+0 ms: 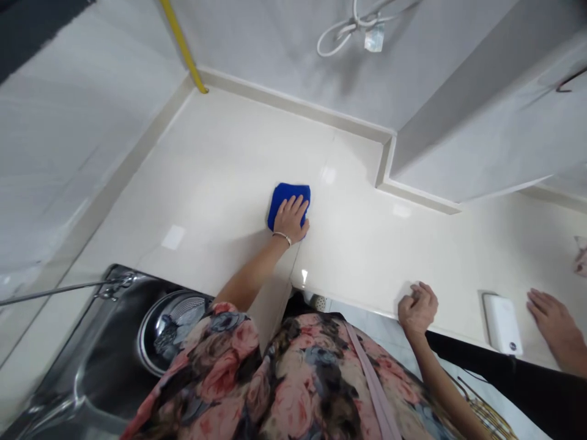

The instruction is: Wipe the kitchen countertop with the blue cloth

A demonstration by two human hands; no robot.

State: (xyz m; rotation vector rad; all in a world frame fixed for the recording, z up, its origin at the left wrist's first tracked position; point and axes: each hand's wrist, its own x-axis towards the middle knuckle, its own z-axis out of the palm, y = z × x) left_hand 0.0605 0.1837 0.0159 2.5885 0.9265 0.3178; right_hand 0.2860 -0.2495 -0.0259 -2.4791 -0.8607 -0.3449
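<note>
My left hand (291,219) lies flat on a folded blue cloth (287,193), pressing it against the glossy cream countertop (220,159). Its fingers are stretched out and slightly apart, and a thin bracelet circles the wrist. Part of the cloth is hidden under the palm. Near the counter's front edge rests my right hand (418,308), its fingers loosely curled in with nothing visible in them.
At lower left is a steel sink (107,366) with a metal bowl (143,342) and a tap (120,284). A white device (502,324) lies beside another person's hand (557,324). A yellow pipe (183,46) meets the back corner; a wall pillar (477,122) juts out. White cable (343,33) hangs above.
</note>
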